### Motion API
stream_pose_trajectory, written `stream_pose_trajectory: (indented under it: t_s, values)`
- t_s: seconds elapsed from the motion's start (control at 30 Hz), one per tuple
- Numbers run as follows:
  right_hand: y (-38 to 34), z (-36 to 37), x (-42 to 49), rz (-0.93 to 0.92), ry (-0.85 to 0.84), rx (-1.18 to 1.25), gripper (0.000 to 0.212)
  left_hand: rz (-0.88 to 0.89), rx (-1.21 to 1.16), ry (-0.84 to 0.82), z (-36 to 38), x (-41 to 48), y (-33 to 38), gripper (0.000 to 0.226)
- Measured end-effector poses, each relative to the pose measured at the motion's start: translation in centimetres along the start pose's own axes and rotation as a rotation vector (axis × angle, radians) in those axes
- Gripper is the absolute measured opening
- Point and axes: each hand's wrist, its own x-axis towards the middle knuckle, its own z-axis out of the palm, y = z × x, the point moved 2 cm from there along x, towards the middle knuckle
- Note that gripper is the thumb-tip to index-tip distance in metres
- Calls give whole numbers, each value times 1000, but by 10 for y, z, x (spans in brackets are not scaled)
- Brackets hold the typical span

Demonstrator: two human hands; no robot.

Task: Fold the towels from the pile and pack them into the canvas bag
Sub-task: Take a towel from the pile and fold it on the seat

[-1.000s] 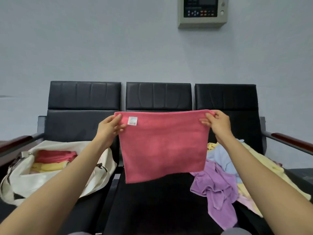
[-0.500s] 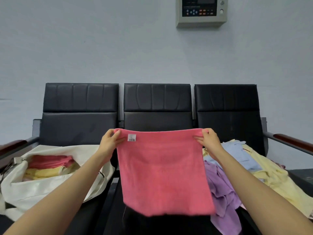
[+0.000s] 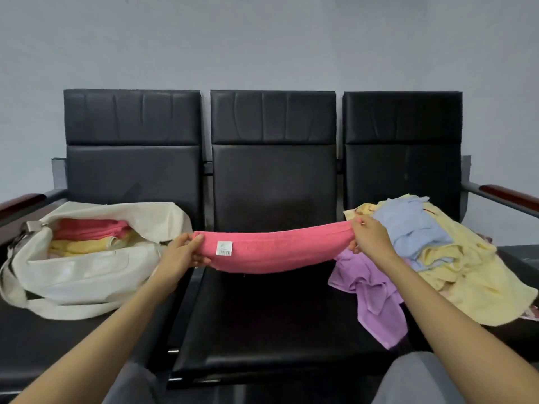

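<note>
A pink towel (image 3: 277, 252) with a white label stretches as a narrow sagging band above the middle seat. My left hand (image 3: 183, 253) grips its left end and my right hand (image 3: 369, 237) pinches its right end. The cream canvas bag (image 3: 81, 269) lies open on the left seat with folded pink and yellow towels inside. The pile of loose towels (image 3: 431, 246), yellow, blue and purple, covers the right seat.
The black three-seat bench (image 3: 271, 176) stands against a grey wall. Wooden armrests (image 3: 507, 196) stick out at both ends. A purple towel (image 3: 370, 290) hangs from the pile onto the middle seat's right edge. My grey-trousered knees show at the bottom.
The pink towel hung flat from my raised hands before. Both hands have come down toward the middle seat, and the towel now shows as a low, narrow band.
</note>
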Motion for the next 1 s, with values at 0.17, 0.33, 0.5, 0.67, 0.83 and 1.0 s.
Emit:
stream_pose_trajectory:
  t_s: [0.17,0.33,0.5,0.67,0.83,1.0]
  values:
    - [45,5,-25,27,30,-73,29,-150,109,-103,-7,-30,-32,17]
    - [75,32,-32,103,-169,-229,29,-281,296,-138,-6,-21,-67,26]
    - [95,62,-15,119,-288,-349,24,-310,515,-89,4,10,-91,30]
    - [92,77,25,88,-224,-257,21,-273,529,0,14,47,-89,28]
    - [106,99,43,132,-220,-281,27,-314,548,15,24,64,-116,37]
    - [125,120,44,198,-329,-337,39,-272,837,-18,31,63,-131,35]
